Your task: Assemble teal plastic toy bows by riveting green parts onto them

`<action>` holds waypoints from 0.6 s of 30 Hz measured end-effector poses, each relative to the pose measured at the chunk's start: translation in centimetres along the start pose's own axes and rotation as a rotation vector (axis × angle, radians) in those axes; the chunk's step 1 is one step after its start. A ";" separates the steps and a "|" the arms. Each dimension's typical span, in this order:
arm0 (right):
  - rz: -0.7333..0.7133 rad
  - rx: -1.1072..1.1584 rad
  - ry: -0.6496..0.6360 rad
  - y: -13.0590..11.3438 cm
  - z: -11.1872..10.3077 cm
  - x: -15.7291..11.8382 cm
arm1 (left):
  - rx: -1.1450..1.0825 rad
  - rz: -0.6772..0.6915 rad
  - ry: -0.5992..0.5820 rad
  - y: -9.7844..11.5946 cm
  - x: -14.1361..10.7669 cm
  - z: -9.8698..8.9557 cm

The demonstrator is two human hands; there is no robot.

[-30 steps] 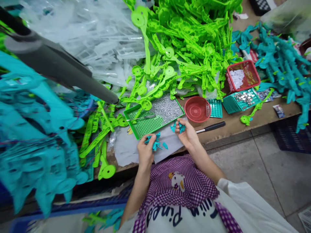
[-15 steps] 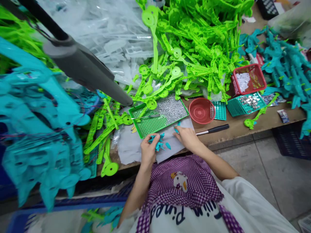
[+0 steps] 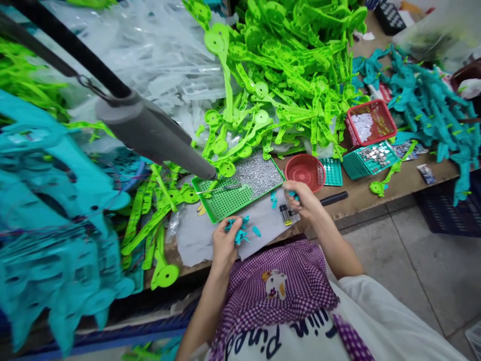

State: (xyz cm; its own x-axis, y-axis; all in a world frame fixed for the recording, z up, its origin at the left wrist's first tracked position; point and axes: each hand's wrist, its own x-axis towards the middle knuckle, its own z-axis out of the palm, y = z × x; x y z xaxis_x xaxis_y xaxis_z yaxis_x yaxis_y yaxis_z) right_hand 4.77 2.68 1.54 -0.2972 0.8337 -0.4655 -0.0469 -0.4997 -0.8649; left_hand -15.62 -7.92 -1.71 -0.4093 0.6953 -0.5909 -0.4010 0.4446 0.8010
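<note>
My left hand (image 3: pixel 225 240) is closed around a bunch of small teal plastic pieces (image 3: pixel 242 231) above the grey cloth (image 3: pixel 199 240). A single teal piece (image 3: pixel 256 231) lies on the cloth just right of that bunch. My right hand (image 3: pixel 302 200) is closed, and a bit of teal plastic shows between its fingers. Left of this hand, more teal pieces (image 3: pixel 274 200) rest near the tray's edge. A small black and yellow item, like batteries (image 3: pixel 285 214), lies on the cloth under my right hand. Partly behind that hand is a screwdriver with a black handle (image 3: pixel 334 198).
A green tray (image 3: pixel 225 203) holds many small metal screws and a thin metal tool (image 3: pixel 220 189). Right of it stand a red round basket (image 3: pixel 305 170), teal trays (image 3: pixel 361 163) with silvery discs, and a red basket (image 3: pixel 391 125). A grey hanging electric driver (image 3: pixel 158 135) reaches down over the tray.
My right hand has moved right and up from the cloth, uncovering the teal pieces and the battery-like item. My left hand keeps its bunch. The whole view has shifted slightly.
</note>
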 end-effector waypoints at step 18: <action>-0.103 0.363 0.417 -2.9 -6.4 1.1 | -0.399 -0.059 -0.128 9.1 -1.0 3.6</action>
State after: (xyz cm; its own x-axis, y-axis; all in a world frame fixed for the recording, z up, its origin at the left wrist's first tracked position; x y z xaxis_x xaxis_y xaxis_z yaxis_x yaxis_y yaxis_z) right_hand 10.67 6.53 2.36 0.1251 0.8678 -0.4809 -0.4032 -0.3984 -0.8238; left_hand -15.92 -2.54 6.48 -0.2813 0.7509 -0.5974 -0.7166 0.2496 0.6512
